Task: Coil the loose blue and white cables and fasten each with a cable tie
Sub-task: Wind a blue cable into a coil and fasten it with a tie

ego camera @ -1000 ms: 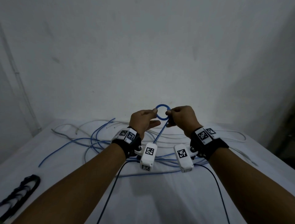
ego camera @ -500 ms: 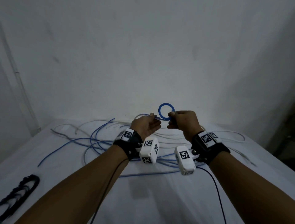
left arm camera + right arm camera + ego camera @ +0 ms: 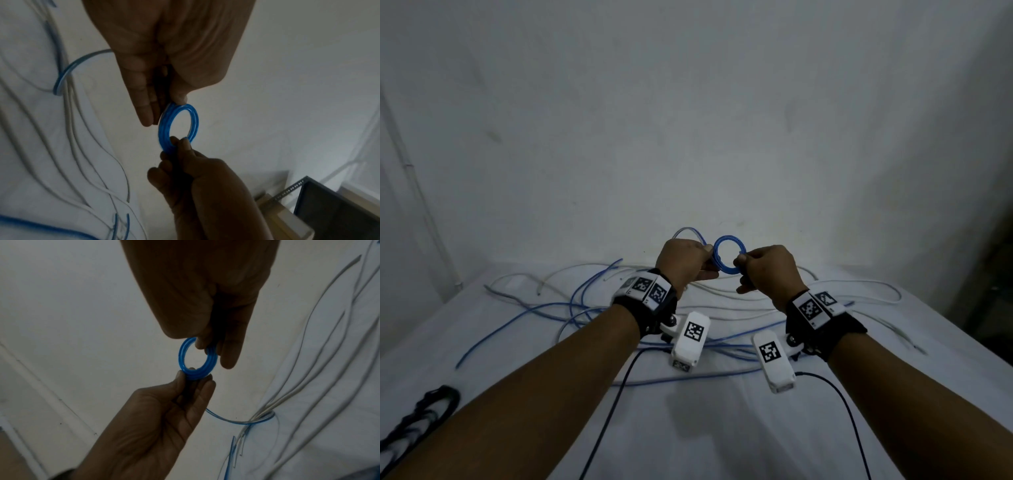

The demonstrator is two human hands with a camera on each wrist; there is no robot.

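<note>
Both of my hands are raised above the table, at about twelve o'clock from my chest, sharing one small blue coil (image 3: 729, 255). Starting at the left, my left hand (image 3: 683, 263) pinches the coil's nine o'clock edge between thumb and the fingertips (image 3: 147, 116), the other fingers lying straight alongside. From that hand the unwound blue cable (image 3: 688, 233) arcs up and away toward ten o'clock before dropping to the table (image 3: 482, 359), where more loose blue cables (image 3: 585, 308) and white cables (image 3: 859, 284) lie tangled. The coil itself stands nearly upright between my hands, several turns tight against each other. At its three o'clock edge my right hand (image 3: 767, 270) nips the turns between thumb and forefinger, the remaining fingers curled under. The cable looks light, smooth and springy, so I judge the turns want to spring open the moment the pinch slackens; a grip straight across all the turns, as now, seems the safest hold, and the tie would best go round the bundle at a spot between my two pinches. Far off at about eight o'clock, near the table's edge, lies a dark bundle (image 3: 417, 421), possibly the cable ties, though I cannot tell for sure.
</note>
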